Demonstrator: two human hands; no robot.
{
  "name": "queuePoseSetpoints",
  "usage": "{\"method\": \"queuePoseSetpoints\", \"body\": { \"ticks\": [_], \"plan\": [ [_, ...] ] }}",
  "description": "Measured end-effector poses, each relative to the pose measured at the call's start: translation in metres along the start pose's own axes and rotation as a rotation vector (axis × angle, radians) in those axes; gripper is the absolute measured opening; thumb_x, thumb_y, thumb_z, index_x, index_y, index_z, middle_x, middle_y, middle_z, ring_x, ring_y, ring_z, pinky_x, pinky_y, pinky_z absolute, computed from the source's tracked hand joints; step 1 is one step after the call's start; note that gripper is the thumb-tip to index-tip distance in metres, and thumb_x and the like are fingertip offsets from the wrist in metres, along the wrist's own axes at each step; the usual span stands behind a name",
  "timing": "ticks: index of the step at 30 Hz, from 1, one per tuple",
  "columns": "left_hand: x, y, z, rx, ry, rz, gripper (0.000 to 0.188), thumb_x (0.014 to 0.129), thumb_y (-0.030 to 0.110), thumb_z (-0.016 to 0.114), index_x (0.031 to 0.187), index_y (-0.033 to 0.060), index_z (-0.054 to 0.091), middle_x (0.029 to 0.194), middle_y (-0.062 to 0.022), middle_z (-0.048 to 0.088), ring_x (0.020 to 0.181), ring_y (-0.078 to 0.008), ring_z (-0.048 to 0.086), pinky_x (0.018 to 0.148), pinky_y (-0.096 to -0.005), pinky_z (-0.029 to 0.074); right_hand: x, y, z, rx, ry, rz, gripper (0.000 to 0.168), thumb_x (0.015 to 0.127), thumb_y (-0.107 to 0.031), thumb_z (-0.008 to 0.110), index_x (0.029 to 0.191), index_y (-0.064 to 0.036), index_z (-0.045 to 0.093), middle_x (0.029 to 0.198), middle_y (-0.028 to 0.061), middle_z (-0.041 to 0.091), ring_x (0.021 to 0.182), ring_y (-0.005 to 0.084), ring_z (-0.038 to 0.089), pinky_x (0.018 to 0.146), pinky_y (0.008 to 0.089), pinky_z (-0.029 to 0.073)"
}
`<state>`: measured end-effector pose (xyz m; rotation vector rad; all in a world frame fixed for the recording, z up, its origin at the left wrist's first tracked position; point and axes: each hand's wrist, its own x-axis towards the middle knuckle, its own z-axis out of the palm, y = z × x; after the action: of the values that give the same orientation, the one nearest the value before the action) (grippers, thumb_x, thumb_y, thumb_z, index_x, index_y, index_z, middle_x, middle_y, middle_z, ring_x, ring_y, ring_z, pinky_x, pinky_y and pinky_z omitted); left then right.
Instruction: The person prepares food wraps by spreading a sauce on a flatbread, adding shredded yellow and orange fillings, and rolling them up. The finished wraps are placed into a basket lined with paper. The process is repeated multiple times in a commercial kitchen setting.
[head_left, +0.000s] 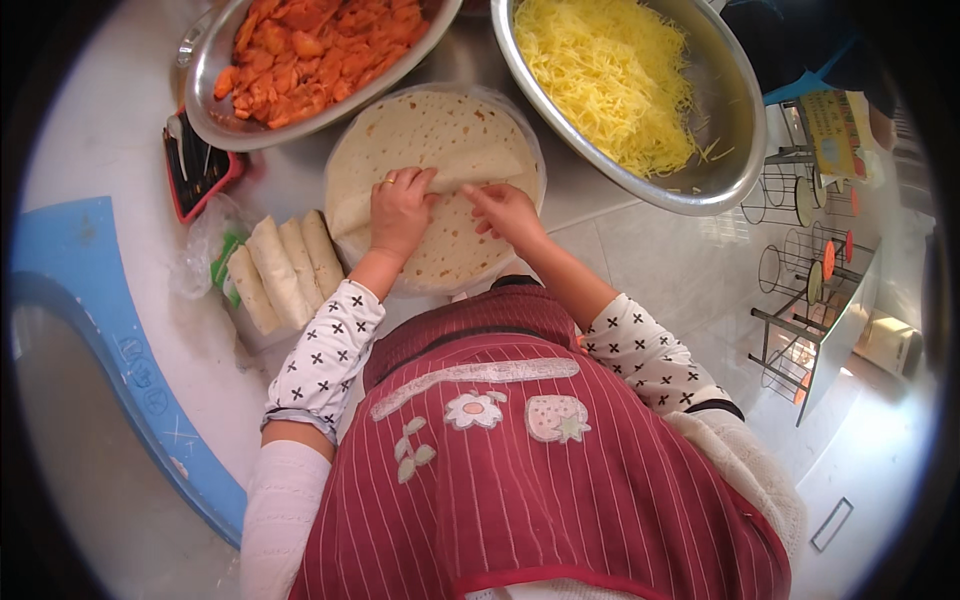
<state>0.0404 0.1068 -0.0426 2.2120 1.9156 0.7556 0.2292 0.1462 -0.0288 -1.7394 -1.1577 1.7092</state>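
Observation:
A stack of round, brown-speckled flatbreads (457, 251) lies before me, with clear plastic film at its rim. The top sheet has a folded-over flap (480, 166) running across it. My left hand (403, 210), with a ring on one finger, rests on the flatbread and grips the left part of the fold. At the right part of the fold, the thumb and forefinger of my right hand (504, 211) hold the flap's edge. Whether a filling lies under the flap is hidden. Several finished flatbread rolls (279, 270) lie side by side left of the stack.
Beyond the stack stand a metal bowl (201, 112) of orange-red sliced food (322, 56) and another (739, 142) of yellow shreds (607, 82). A red-rimmed black tray (199, 169) and plastic bag (206, 247) lie left. A blue basin (82, 255) is nearer me; stools (814, 315) stand right.

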Motion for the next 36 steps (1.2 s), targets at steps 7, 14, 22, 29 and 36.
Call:
{"method": "queuePoseSetpoints", "body": {
  "ticks": [7, 14, 22, 29, 36],
  "plan": [
    [0.000, 0.005, -0.001, 0.035, -0.040, 0.016, 0.039, 0.072, 0.013, 0.072, 0.111, 0.0149, 0.066, 0.102, -0.0020, 0.063, 0.100, -0.0231, 0.058, 0.082, -0.0381, 0.044, 0.052, -0.007, 0.016, -0.170, 0.419, -0.349, 0.034, 0.075, -0.021, 0.075, 0.101, -0.001, 0.064, 0.090, 0.0171, 0.068, 0.080, 0.0330, 0.065, 0.071, 0.0394, 0.052],
    [-0.001, 0.002, 0.001, 0.047, 0.012, 0.075, 0.033, 0.070, 0.010, 0.071, 0.102, 0.0122, 0.065, 0.100, -0.0023, 0.062, 0.099, -0.0230, 0.059, 0.081, -0.0383, 0.044, 0.045, -0.023, 0.031, -0.719, -0.064, -0.876, 0.025, 0.085, -0.010, 0.056, 0.107, -0.003, 0.063, 0.111, 0.0186, 0.064, 0.107, 0.0363, 0.058, 0.092, 0.0437, 0.047],
    [-0.011, 0.015, -0.023, -0.105, 0.205, -0.042, 0.021, 0.080, 0.020, 0.072, 0.096, 0.0095, 0.062, 0.101, -0.0040, 0.065, 0.099, -0.0230, 0.061, 0.082, -0.0394, 0.047, 0.037, -0.022, 0.010, -0.861, -0.258, -1.173, 0.050, 0.068, -0.006, 0.075, 0.115, -0.007, 0.058, 0.127, 0.0123, 0.055, 0.125, 0.0335, 0.048, 0.102, 0.0410, 0.043],
    [-0.057, -0.003, -0.024, -0.818, 0.238, -1.207, 0.027, 0.088, 0.027, 0.069, 0.095, 0.0041, 0.057, 0.082, -0.0075, 0.065, 0.081, -0.0208, 0.065, 0.070, -0.0340, 0.052, 0.036, -0.020, 0.012, -0.875, -0.307, -1.193, 0.051, 0.064, -0.002, 0.075, 0.112, -0.007, 0.058, 0.123, 0.0104, 0.057, 0.123, 0.0320, 0.049, 0.100, 0.0410, 0.045],
    [-0.012, -0.011, -0.033, -0.109, 0.247, -0.155, 0.018, 0.079, -0.003, 0.059, 0.096, 0.0039, 0.059, 0.102, -0.0101, 0.065, 0.101, -0.0329, 0.060, 0.087, -0.0388, 0.050, 0.041, -0.022, 0.008, -0.879, -0.407, -1.220, 0.047, 0.063, -0.002, 0.073, 0.108, -0.007, 0.058, 0.119, 0.0096, 0.057, 0.117, 0.0313, 0.051, 0.097, 0.0411, 0.045]
  ]
}}
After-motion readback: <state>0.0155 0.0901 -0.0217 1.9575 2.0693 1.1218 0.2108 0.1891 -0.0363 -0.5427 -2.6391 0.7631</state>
